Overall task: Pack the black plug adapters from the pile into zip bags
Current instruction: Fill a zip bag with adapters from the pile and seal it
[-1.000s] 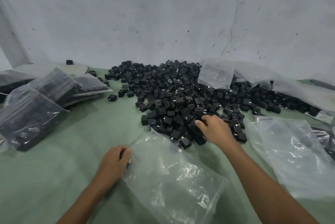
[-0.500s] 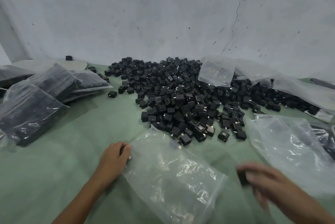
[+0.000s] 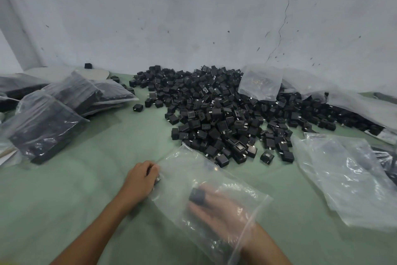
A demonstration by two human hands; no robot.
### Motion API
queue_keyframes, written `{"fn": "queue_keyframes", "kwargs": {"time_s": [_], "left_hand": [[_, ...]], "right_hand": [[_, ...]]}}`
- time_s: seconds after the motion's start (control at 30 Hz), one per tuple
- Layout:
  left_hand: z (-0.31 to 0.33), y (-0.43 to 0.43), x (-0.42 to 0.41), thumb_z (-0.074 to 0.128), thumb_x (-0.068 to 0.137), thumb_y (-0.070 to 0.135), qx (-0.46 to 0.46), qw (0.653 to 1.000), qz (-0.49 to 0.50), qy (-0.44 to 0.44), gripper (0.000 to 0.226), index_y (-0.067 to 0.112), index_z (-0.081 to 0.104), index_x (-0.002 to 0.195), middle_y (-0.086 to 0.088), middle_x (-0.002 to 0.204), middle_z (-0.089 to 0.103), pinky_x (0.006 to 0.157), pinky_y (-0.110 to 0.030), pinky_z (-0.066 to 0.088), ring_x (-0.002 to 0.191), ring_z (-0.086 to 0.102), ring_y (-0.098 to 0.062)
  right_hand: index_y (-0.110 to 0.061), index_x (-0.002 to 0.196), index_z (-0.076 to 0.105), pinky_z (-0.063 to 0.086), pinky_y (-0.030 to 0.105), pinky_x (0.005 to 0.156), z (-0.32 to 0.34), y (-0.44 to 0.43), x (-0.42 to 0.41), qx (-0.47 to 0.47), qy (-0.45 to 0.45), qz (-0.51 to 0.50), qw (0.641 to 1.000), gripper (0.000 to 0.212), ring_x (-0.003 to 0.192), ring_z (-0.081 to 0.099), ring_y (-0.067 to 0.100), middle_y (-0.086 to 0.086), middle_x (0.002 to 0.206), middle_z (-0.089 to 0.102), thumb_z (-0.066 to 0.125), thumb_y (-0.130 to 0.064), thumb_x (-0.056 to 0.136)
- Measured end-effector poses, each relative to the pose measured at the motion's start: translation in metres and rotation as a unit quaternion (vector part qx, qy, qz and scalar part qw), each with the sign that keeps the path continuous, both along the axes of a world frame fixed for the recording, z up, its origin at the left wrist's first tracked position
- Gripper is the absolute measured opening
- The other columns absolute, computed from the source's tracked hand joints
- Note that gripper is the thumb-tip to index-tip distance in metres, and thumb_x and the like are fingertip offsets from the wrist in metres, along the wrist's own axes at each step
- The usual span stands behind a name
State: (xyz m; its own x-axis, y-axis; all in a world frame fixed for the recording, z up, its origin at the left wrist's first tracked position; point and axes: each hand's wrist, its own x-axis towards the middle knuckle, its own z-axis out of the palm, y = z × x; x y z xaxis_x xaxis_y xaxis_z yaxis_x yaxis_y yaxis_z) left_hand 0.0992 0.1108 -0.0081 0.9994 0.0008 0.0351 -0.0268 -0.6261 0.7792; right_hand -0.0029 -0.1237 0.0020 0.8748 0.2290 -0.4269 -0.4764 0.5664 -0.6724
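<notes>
One adapter [image 3: 196, 197] and right hand [image 3: 217, 215] inside one zip bag [image 3: 184, 170]

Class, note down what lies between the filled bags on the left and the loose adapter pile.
Head view: mostly bare green table cover between the filled bags and the pile, plus one stray adapter.

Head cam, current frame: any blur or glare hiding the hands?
Head view: right hand is motion-blurred and veiled by the zip bag it reaches into; the adapter by its fingertips is soft too. Head view: left hand, gripping the bag's edge, is sharp; glints speckle the filled bags.
</notes>
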Motion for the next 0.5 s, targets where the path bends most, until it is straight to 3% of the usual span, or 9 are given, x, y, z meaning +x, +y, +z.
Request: {"fn": "queue_keyframes", "kwargs": {"time_s": [0.1, 0.17, 0.27, 0.33, 0.43, 0.5], "left_hand": [[0.001, 0.000, 0.000, 0.049, 0.102, 0.025, 0.006, 1.000, -0.007, -0.004, 0.031, 0.017, 0.062, 0.075, 0.002, 0.071, 0.068, 0.078, -0.041, 0.053, 0.071, 0.065, -0.022], [0.001, 0.001, 0.000, 0.049, 0.102, 0.025, 0.009, 1.000, -0.011, -0.013, 0.031, 0.017, 0.062, 0.076, 0.002, 0.071, 0.068, 0.078, -0.043, 0.053, 0.071, 0.065, -0.022], [0.001, 0.001, -0.001, 0.048, 0.103, 0.028, 0.019, 1.000, -0.009, -0.012, 0.028, 0.019, 0.063, 0.081, -0.001, 0.077, 0.067, 0.080, -0.044, 0.053, 0.076, 0.064, -0.024], [0.000, 0.002, -0.001, 0.047, 0.103, 0.030, 0.032, 0.999, -0.008, -0.010, 0.026, 0.018, 0.064, 0.088, -0.006, 0.086, 0.066, 0.085, -0.045, 0.051, 0.085, 0.063, -0.028], [0.000, 0.002, -0.001, 0.046, 0.104, 0.031, 0.043, 0.999, -0.012, -0.010, 0.027, 0.017, 0.066, 0.094, -0.007, 0.090, 0.065, 0.088, -0.045, 0.049, 0.090, 0.061, -0.029], [0.000, 0.002, -0.001, 0.047, 0.104, 0.030, 0.040, 0.999, -0.010, -0.008, 0.027, 0.016, 0.068, 0.095, -0.008, 0.093, 0.066, 0.088, -0.045, 0.050, 0.092, 0.062, -0.029]], "right_hand": [[0.006, 0.127, 0.059, 0.059, 0.039, 0.086, 0.000, 0.028, 0.028, -0.028, -0.007, -0.025, 0.999, 0.033, 0.106, 0.068, 0.033, 0.023, 0.125, 0.065, 0.050, 0.011, 0.096], [0.003, 0.126, 0.061, 0.060, 0.031, 0.078, 0.005, 0.046, 0.041, -0.129, -0.061, -0.013, 0.990, 0.032, 0.093, 0.071, 0.023, 0.013, 0.117, 0.068, 0.050, 0.009, 0.097], [-0.012, 0.123, 0.062, 0.055, 0.017, 0.076, 0.017, 0.069, 0.057, -0.309, -0.170, 0.031, 0.935, 0.032, 0.084, 0.064, 0.004, 0.000, 0.105, 0.063, 0.047, 0.003, 0.099], [-0.007, 0.117, 0.067, 0.047, 0.008, 0.078, 0.015, 0.076, 0.065, -0.380, -0.233, 0.019, 0.895, 0.029, 0.084, 0.060, -0.008, -0.004, 0.099, 0.064, 0.047, 0.003, 0.097], [-0.002, 0.106, 0.066, 0.049, 0.028, 0.091, 0.007, 0.080, 0.070, -0.409, -0.248, -0.024, 0.878, 0.026, 0.097, 0.062, 0.017, 0.012, 0.103, 0.064, 0.046, 0.011, 0.094], [-0.003, 0.109, 0.064, 0.049, 0.025, 0.088, 0.000, 0.080, 0.070, -0.452, -0.264, -0.013, 0.852, 0.027, 0.097, 0.063, 0.017, 0.012, 0.109, 0.065, 0.049, 0.010, 0.093]]}}
